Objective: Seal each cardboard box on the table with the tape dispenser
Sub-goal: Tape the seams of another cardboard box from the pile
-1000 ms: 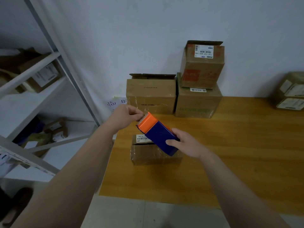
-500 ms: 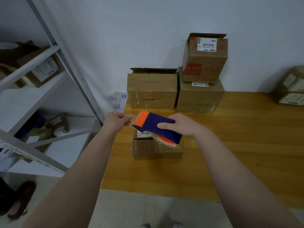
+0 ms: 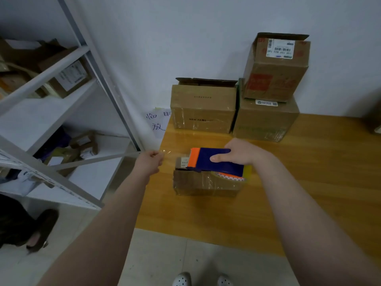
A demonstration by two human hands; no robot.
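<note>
A small cardboard box [image 3: 206, 183] lies near the left front of the wooden table [image 3: 309, 172]. My right hand [image 3: 241, 151] grips the blue and orange tape dispenser [image 3: 214, 161], which lies flat over the box top. Its tape roll [image 3: 228, 176] shows beneath its right end. My left hand [image 3: 149, 161] pinches the free end of the clear tape [image 3: 167, 154], stretched out to the left of the box past the table's edge.
Three larger cardboard boxes stand against the wall: an open one [image 3: 203, 108], a closed one [image 3: 266, 120] and an open one [image 3: 276, 67] stacked on it. A white metal shelf rack [image 3: 61, 112] with parcels stands left. A handwritten paper note [image 3: 157, 122] hangs by the table corner.
The dispenser has tilted down from upright to flat on the small box. My left hand has pulled the tape end away to the left, off the table's edge.
</note>
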